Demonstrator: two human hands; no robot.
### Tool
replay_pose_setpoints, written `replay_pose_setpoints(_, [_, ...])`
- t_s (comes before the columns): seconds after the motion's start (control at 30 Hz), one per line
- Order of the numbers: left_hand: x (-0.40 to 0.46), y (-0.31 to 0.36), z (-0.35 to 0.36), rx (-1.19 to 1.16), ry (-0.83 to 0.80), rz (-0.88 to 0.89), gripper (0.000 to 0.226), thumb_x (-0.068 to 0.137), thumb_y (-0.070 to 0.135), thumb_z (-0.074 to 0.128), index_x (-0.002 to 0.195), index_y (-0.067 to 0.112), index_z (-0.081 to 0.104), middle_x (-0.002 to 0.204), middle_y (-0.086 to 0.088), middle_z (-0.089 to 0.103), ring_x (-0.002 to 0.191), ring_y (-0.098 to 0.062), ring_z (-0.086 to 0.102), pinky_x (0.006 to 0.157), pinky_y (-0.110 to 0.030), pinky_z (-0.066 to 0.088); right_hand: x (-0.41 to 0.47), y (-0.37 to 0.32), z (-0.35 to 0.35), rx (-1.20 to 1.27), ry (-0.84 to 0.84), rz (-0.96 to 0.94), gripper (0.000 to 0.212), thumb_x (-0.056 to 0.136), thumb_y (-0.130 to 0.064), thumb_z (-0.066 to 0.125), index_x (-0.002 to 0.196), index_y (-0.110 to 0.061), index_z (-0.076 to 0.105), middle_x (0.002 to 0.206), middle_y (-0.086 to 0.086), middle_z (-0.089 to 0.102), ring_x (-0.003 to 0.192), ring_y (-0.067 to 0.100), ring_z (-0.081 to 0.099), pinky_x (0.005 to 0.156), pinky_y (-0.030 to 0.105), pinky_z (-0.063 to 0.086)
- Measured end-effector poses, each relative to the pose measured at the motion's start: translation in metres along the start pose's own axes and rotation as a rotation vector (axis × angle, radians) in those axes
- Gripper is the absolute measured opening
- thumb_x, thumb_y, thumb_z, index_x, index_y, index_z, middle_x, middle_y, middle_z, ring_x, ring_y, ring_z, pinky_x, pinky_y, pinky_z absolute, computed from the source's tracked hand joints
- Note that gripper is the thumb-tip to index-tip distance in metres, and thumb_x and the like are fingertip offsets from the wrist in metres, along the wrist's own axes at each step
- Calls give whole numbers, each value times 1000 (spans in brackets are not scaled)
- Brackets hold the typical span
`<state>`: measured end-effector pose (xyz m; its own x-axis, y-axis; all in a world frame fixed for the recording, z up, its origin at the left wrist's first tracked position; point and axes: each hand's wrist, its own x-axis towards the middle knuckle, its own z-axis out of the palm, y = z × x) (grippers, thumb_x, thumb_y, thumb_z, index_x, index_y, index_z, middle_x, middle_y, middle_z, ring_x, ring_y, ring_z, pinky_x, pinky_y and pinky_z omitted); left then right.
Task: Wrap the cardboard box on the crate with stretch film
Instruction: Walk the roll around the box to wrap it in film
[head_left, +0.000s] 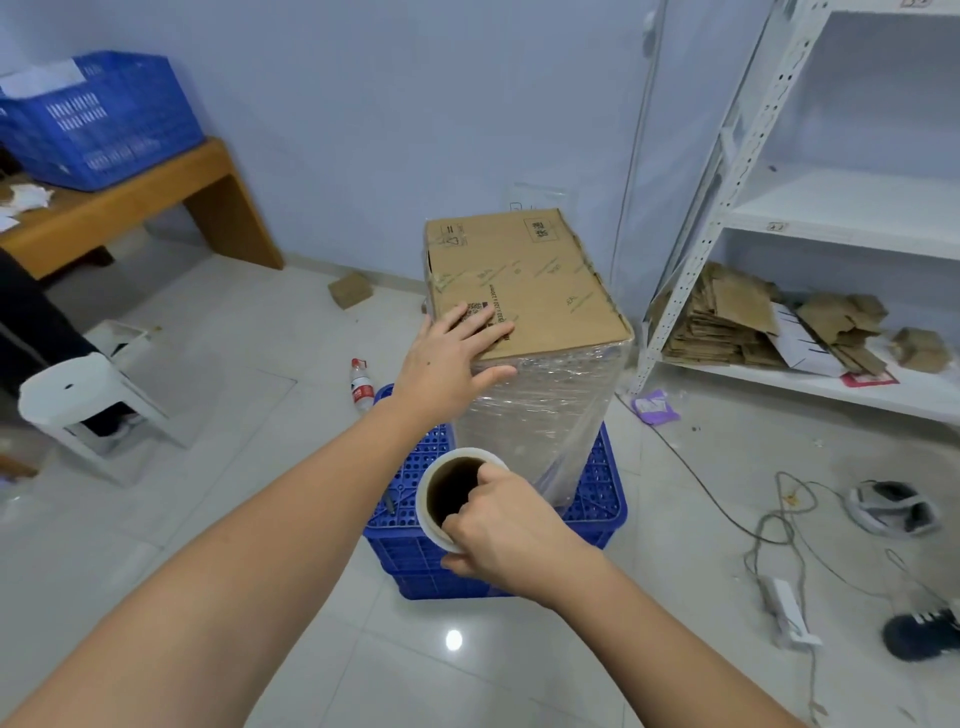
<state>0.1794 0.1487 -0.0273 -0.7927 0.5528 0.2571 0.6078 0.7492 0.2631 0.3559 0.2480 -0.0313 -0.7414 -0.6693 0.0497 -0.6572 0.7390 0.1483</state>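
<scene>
1. Pale floor tiles fill the lower frame, with a blue wall behind and white shelving at the upper right.
2. At centre frame, the left hand lies flat with straight fingers on the near left corner of the cardboard box, thumb down its front face, steadying it.
3. Lower centre, the right hand grips the stretch film roll, fingers hooked into its hollow core.
4. Held upright, the roll's long axis is vertical, parallel to the tall box.
5. A sheet of film runs up and right from the roll to the box's near face, already wrapped.
6. Standing on the blue crate, the box lies up-frame of the roll; the top is still bare cardboard.
7. I judge the next pass must carry the roll around the box's side, the right hand being nearer.
</scene>
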Motion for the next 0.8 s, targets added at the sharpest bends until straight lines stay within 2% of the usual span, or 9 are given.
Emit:
replay_pose_setpoints(0.17, [0, 2, -3, 4, -32, 6, 67, 94, 76, 42, 154, 48, 36, 167, 13, 27, 156, -22, 16, 124, -64, 8, 7, 1, -1, 14, 9, 59, 44, 78, -48, 70, 57, -22, 41, 49, -5, 55, 47, 18, 40, 69, 32, 38])
replay_pose_setpoints(0.3, [2, -6, -9, 103, -72, 135, 74, 96, 77, 30, 160, 41, 26, 170, 1, 22, 157, -32, 13, 126, -60, -2, 10, -3, -3, 38, -30, 175, 37, 76, -49, 70, 58, -22, 52, 52, -6, 57, 50, 17, 49, 70, 32, 41])
replay_pose_setpoints(0.37, [5, -15, -15, 215, -112, 245, 81, 96, 80, 21, 163, 35, 16, 171, -7, 16, 157, -36, 12, 126, -57, -5, 12, -5, -6, 38, -47, 260, 37, 72, -51, 73, 58, -24, 51, 53, -7, 55, 49, 15, 46, 68, 30, 41])
replay_pose_setpoints(0.47, [13, -31, -23, 227, -188, 383, 87, 95, 80, 26, 165, 30, 10, 172, -10, 10, 157, -37, 9, 128, -52, -2, 23, -13, -10, 64, -61, 437, 43, 64, -48, 79, 59, -27, 42, 52, -7, 52, 49, 15, 37, 65, 29, 42])
replay_pose_setpoints(0.57, [23, -45, -30, 240, -233, 530, 93, 92, 80, 36, 164, 30, 7, 172, -10, 10, 157, -36, 10, 129, -48, 3, 35, -30, -17, 96, -55, 643, 35, 63, -41, 79, 67, -26, 48, 59, -6, 59, 54, 18, 53, 66, 31, 49])
replay_pose_setpoints(0.6, [26, -49, -32, 247, -233, 579, 96, 90, 81, 40, 164, 29, 7, 172, -9, 12, 157, -36, 12, 129, -48, 7, 40, -38, -19, 81, -38, 725, 31, 67, -37, 77, 73, -25, 48, 64, -4, 62, 58, 20, 56, 67, 33, 48])
replay_pose_setpoints(0.67, [34, -57, -37, 259, -234, 657, 101, 86, 82, 48, 164, 31, 9, 171, -8, 17, 155, -35, 19, 127, -47, 17, 51, -55, -17, 32, -88, 887, 26, 73, -31, 72, 83, -22, 50, 66, -3, 63, 58, 23, 56, 61, 32, 36])
replay_pose_setpoints(0.73, [41, -65, -38, 255, -218, 702, 107, 81, 84, 55, 164, 35, 9, 169, -7, 22, 151, -34, 26, 124, -49, 24, 63, -69, -6, 4, -208, 999, 34, 61, -30, 80, 82, -20, 55, 54, -3, 58, 47, 20, 52, 56, 28, 22])
replay_pose_setpoints(0.8, [44, -70, -34, 236, -188, 721, 109, 78, 83, 60, 163, 37, 11, 168, -6, 24, 149, -33, 28, 123, -51, 25, 74, -78, 12, 22, -303, 992, 42, 48, -24, 86, 80, -18, 60, 50, -2, 57, 44, 20, 52, 54, 25, 29])
